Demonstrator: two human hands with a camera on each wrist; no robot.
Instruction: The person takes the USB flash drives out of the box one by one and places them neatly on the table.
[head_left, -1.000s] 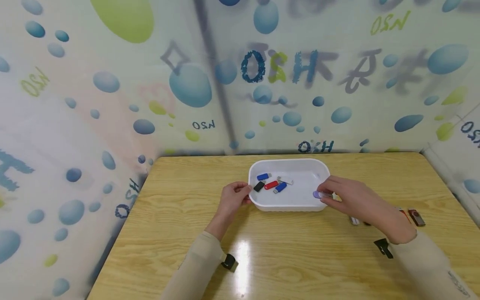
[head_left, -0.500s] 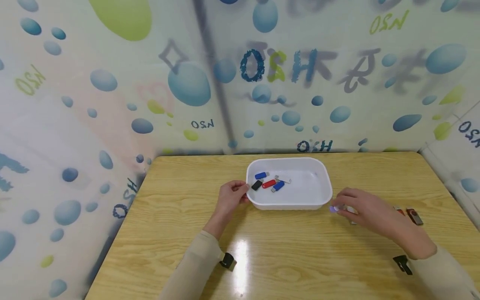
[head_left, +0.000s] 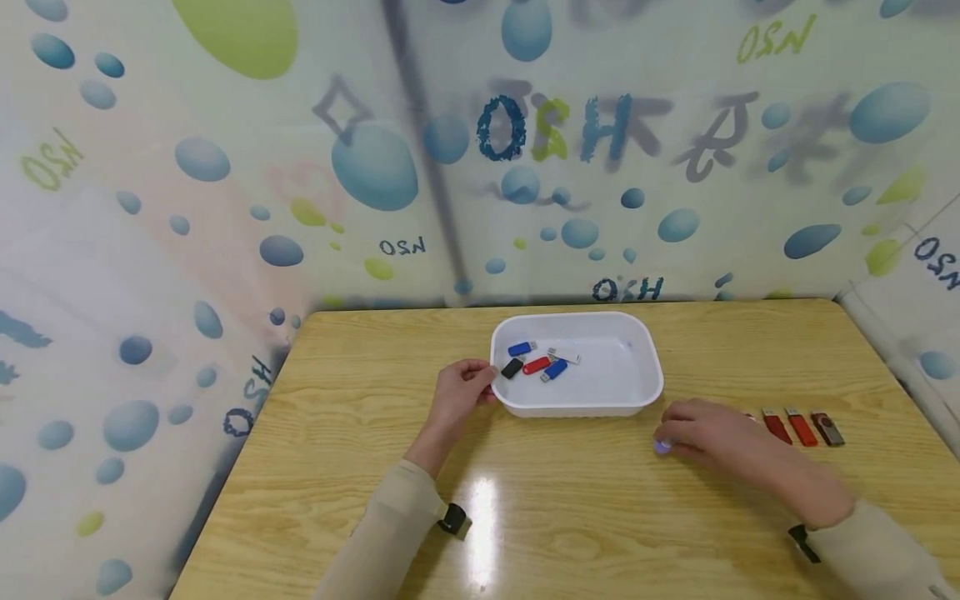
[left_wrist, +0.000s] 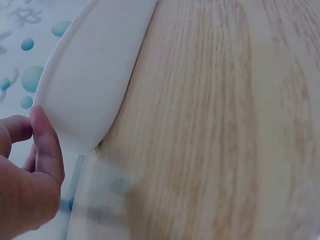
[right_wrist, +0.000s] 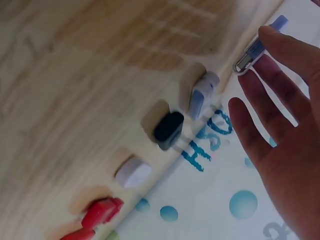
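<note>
My left hand pinches the left rim of a white plastic tub; the left wrist view shows the thumb against the outside of the tub wall. Inside the tub lie two blue USB flash drives, a red one, a black one and a white one. Outside its front right corner, low over the table, my right hand holds a pale purple flash drive with a metal plug between thumb and fingers.
A row of flash drives stretches right, partly behind the right hand: grey-blue, black, white, and several more, including a red one and a brown-and-grey one. A patterned wall backs the wooden table.
The right hand has drawn the purple flash drive from over the tub's right end out to the table at front right. More of the row shows. The left hand keeps its hold on the rim.
</note>
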